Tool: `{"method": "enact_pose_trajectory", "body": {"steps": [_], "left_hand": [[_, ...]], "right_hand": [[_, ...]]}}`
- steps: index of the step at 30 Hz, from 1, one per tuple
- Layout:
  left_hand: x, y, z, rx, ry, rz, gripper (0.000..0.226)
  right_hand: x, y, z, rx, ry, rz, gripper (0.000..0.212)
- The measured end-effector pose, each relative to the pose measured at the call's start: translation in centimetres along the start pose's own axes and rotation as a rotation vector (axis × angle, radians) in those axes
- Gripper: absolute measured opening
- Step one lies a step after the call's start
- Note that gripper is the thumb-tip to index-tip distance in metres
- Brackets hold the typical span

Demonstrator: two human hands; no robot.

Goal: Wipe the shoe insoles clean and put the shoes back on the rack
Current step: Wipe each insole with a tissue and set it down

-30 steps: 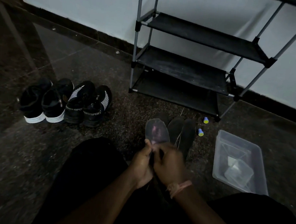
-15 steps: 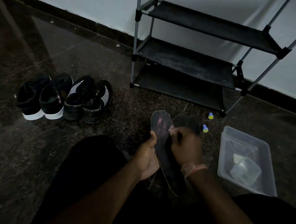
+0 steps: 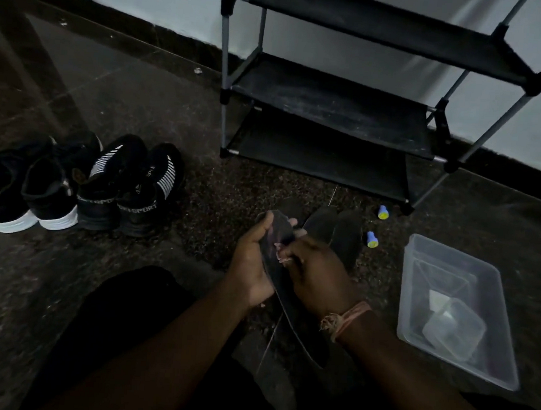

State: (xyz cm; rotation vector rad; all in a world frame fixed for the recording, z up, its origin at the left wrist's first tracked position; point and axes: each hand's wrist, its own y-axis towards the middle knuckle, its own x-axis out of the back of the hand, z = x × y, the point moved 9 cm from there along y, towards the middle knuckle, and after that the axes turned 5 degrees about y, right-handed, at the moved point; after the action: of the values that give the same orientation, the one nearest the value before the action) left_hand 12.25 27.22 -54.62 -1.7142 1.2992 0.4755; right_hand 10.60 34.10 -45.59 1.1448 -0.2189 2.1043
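My left hand (image 3: 252, 261) grips a dark insole (image 3: 278, 234) by its left edge, toe end pointing away from me. My right hand (image 3: 317, 272) is closed on a small pale wipe (image 3: 282, 256) pressed against the insole's surface. More dark insoles (image 3: 334, 231) lie on the floor just beyond my hands. Two pairs of black shoes stand at the left: one with white soles (image 3: 30, 194), one with striped sides (image 3: 129, 191). The black shoe rack (image 3: 330, 103) stands against the wall with bare shelves.
A clear plastic tub (image 3: 457, 310) with a small clear container inside sits on the floor at the right. Two small blue and yellow caps (image 3: 383, 211) lie near the rack's foot. My dark-clothed legs fill the bottom of the view. The floor is dark speckled stone.
The insole has tipped from upright to lying lower between my hands. My right hand has slid along its surface with the wipe. The view has shifted closer to the rack.
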Motion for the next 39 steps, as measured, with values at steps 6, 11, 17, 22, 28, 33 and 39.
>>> {"method": "enact_pose_trajectory", "body": {"steps": [6, 11, 17, 22, 28, 33, 39], "left_hand": [[-0.3, 4.0, -0.3, 0.001, -0.080, 0.061, 0.081], [-0.7, 5.3, 1.0, 0.033, -0.070, 0.129, 0.086], [-0.5, 6.1, 0.6, 0.010, -0.102, 0.098, 0.088], [-1.6, 5.7, 1.4, 0.049, -0.145, 0.142, 0.084], [0.5, 6.2, 0.7, -0.001, -0.142, 0.030, 0.082], [-1.9, 5.3, 2.2, 0.055, -0.138, 0.121, 0.079], [1.5, 6.3, 0.5, -0.032, -0.099, -0.057, 0.080]], "right_hand": [[-0.6, 1.0, -2.1, -0.161, 0.256, -0.043, 0.019], [0.4, 2.2, -5.0, -0.222, 0.235, -0.188, 0.013], [-1.1, 1.7, -3.4, -0.260, 0.266, -0.120, 0.016], [1.6, 2.3, -5.5, -0.268, 0.190, -0.281, 0.011], [-1.2, 1.8, -3.4, -0.282, 0.325, -0.041, 0.015], [2.4, 2.6, -6.7, -0.291, 0.124, -0.282, 0.012], [-1.8, 2.0, -4.2, -0.331, 0.288, 0.028, 0.009]]}}
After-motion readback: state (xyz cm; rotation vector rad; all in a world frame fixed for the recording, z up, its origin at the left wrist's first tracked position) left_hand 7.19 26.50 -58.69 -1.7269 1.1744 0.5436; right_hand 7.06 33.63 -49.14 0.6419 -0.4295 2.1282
